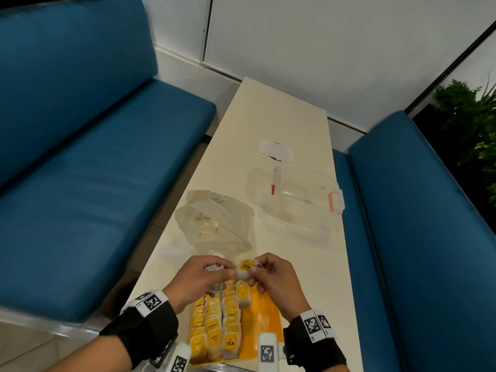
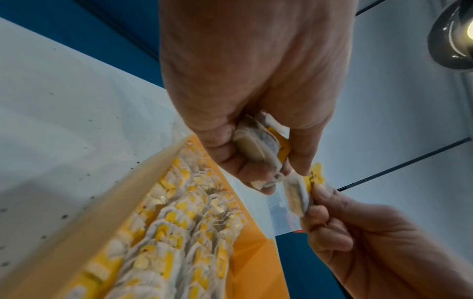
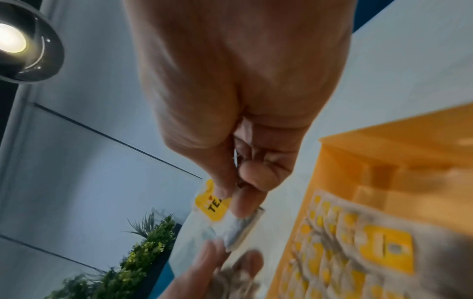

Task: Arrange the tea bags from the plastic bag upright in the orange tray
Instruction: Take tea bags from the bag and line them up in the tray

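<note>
A: State the position of the hands.

B: Both are raised above the far end of the orange tray, which sits on the near end of the cream table. The right hand pinches one tea bag between thumb and forefinger; its yellow tag, printed TEA, faces up. The remaining fingers are curled in beneath it.

A: And the left hand?

B: The left hand has its fingers closed around a small bundle of tea bags. The left wrist view shows several bags stacked edge-on in that grip, thumb on one side and fingers on the other. Its fingertips meet the single bag held by the right hand.

A: Condition of the tray?

B: The left portion holds rows of tea bags standing upright, yellow tags uppermost. The right portion shows bare orange floor. One bag at the far end of the rows leans slightly out of line.

A: Location of the supply?

B: The plastic bag lies crumpled on the table just beyond the hands, mouth open, with a few bags visible through it. To its right rests a clear container with pink latches. Blue benches flank the table.
</note>
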A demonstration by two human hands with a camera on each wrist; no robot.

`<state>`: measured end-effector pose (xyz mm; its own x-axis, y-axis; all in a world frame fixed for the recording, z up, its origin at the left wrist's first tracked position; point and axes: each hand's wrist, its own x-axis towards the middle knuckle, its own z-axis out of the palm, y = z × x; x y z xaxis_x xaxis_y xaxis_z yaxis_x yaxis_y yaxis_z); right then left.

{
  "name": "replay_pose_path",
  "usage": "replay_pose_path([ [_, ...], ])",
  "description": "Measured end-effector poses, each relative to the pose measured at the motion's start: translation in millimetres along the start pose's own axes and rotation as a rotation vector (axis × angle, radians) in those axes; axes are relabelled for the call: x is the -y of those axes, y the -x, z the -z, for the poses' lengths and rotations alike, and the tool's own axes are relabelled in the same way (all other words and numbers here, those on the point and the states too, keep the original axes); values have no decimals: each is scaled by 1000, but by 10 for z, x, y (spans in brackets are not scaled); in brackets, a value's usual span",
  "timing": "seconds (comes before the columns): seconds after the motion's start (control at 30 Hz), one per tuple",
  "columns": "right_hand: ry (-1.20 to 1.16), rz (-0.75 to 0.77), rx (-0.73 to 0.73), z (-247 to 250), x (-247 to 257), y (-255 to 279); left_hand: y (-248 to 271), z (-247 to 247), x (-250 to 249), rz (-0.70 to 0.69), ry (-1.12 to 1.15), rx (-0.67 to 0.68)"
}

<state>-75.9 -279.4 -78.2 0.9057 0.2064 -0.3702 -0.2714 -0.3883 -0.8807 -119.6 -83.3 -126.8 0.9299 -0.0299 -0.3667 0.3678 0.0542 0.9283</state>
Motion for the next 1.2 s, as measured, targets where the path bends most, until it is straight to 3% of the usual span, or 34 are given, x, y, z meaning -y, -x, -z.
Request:
replay_pose_path([
  [0.23, 590, -134, 88, 105, -367, -121, -15, 69, 164, 34, 4, -68],
  [0.37, 743, -201, 150, -29, -516, -176, -28, 65, 196, 7, 7, -80],
  [0.77, 670, -324, 130, -219, -690, -273, -99, 124, 230, 13, 10, -30],
  [1.2, 640, -335, 58, -284, -785, -229, -115, 146, 210, 24, -28, 3],
])
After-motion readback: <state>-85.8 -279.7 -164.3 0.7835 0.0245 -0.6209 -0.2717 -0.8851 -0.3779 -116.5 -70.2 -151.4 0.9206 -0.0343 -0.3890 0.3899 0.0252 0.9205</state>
